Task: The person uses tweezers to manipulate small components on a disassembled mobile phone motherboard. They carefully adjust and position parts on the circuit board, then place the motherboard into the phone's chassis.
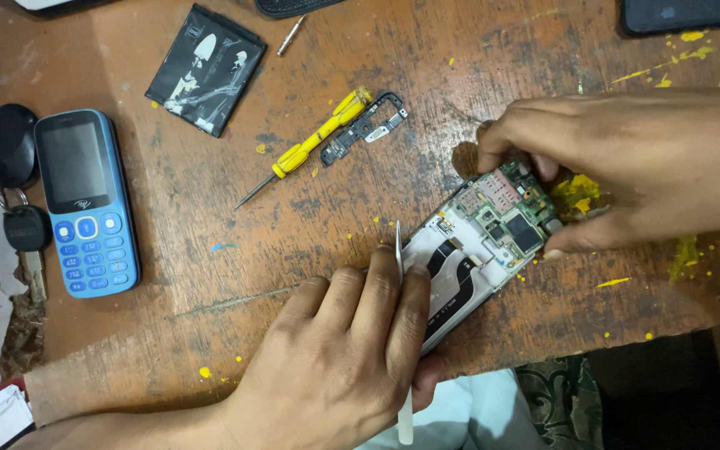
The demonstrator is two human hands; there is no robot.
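Worn brown wood forms the table (pixel 210 275), on which an opened smartphone (pixel 477 250) with its circuit board exposed is lain at about 3 o'clock from the centre. Its lower end is pressed down by the left hand (pixel 352 358), in whose fingers a thin white pry tool (pixel 400 267) is gripped. Its upper end is pinched by the right hand (pixel 627 167). A yellow screwdriver (pixel 310 146) is seen at 12 o'clock, a blue keypad phone (pixel 87 202) at 9 o'clock.

Blue keypad phone (pixel 87 202) at left on the wooden table, its small rectangular screen (pixel 75 162) dark and blank, black battery (pixel 204 69) above it with a white-printed label, lying tilted
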